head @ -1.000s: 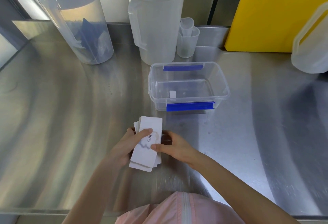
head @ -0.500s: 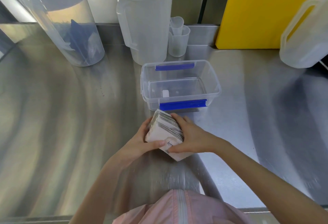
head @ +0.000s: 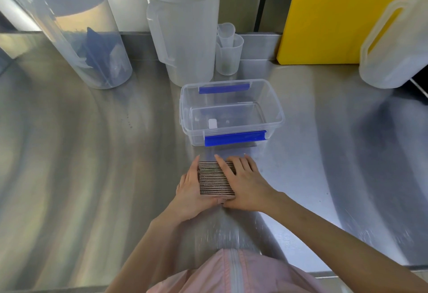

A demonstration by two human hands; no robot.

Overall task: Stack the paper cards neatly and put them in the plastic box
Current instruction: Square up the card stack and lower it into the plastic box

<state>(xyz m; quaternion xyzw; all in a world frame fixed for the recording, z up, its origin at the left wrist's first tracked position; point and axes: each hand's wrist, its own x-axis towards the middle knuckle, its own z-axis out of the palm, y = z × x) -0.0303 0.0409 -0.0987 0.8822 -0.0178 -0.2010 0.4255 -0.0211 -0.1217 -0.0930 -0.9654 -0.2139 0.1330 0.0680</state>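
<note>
The left hand (head: 192, 190) and right hand (head: 245, 186) press a stack of cards (head: 215, 180) between them, edges up. No writing is legible. The plastic box (head: 231, 111) stands open just beyond.

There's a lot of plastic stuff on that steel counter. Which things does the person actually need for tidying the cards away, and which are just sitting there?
Needed:
- stack of paper cards, on edge between both hands
- left hand and right hand
- clear plastic box with blue clips, lid off

Just sitting there:
- large measuring jug
- small measuring cups
- tall lidded container
- yellow board
- white jug
</note>
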